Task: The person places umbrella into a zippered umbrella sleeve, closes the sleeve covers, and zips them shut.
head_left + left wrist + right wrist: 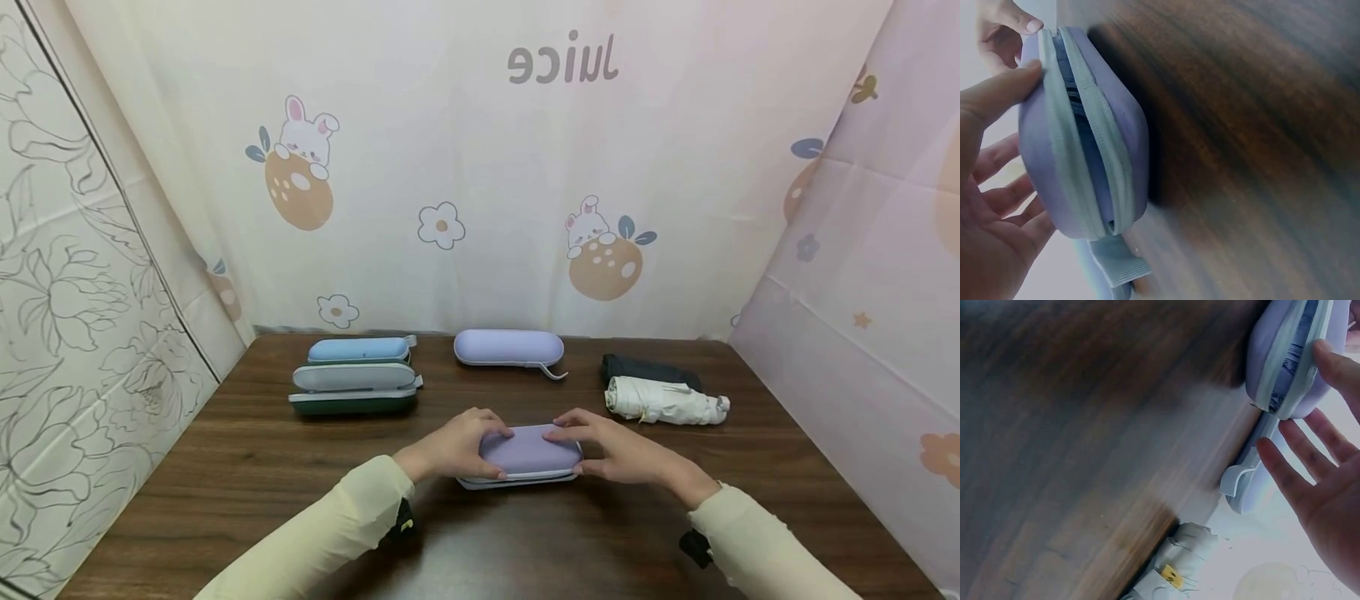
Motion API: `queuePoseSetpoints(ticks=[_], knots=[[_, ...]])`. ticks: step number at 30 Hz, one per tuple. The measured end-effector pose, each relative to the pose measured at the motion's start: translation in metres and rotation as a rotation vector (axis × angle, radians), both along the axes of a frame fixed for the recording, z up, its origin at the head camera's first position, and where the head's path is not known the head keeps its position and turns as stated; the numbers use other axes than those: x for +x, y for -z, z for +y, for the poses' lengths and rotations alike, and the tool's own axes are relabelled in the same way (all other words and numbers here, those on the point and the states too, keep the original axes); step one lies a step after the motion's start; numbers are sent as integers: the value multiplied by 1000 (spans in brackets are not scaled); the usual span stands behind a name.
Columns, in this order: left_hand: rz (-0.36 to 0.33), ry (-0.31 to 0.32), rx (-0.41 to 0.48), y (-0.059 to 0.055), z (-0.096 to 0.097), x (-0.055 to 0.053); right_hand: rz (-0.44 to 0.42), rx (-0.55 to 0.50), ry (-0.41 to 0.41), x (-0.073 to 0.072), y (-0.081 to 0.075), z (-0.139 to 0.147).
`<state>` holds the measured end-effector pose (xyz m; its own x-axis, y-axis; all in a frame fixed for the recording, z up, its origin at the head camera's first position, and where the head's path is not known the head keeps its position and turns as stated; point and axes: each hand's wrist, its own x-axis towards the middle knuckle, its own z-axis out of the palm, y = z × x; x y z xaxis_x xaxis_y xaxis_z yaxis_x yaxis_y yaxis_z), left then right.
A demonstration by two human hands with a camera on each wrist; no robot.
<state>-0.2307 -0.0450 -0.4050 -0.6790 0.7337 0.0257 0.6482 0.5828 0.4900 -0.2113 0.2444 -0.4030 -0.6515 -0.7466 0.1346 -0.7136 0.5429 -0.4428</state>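
Note:
A purple zip case (531, 450) lies on the table between the two hands. Its zip is undone along the front, and dark folded contents (1294, 356) show in the narrow gap between the white zip edges. My left hand (459, 446) holds the lid at its left end, thumb (1016, 87) at the front edge and fingers behind. At the other end my right hand (621, 450) holds the lid, its thumb (1335, 369) on the zip edge. A grey fabric tab (1116, 259) hangs from the left end.
Another purple case (508, 347) sits at the back. On the left, a blue case (358, 349) stands behind a dark green case with a raised grey lid (352, 379). A folded white umbrella (660, 402) and a black one (645, 370) lie at right.

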Motion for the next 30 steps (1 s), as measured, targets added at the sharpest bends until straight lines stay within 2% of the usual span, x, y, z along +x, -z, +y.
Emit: queuePoseSetpoints(ticks=[6, 8, 11, 14, 16, 19, 23, 30], knots=[[137, 50, -65, -5, 1, 1, 56, -33, 0, 0, 4, -2], [170, 57, -83, -6, 2, 1, 21, -56, -9, -2, 3, 0], [193, 68, -89, -6, 3, 1, -107, -123, 17, -9, 0, 4], [198, 79, -86, -6, 4, 1, -207, -176, 85, -21, 0, 8], [193, 78, -91, -5, 4, 1, -249, -169, 111, -29, 2, 8], [178, 70, -104, -5, 3, 0, -293, -116, 76, -41, 5, 3], [172, 75, -109, -5, 3, 1, -344, -74, -9, -50, 11, -1], [178, 69, -108, -6, 4, 1, -404, -62, -27, -59, 13, 3]])
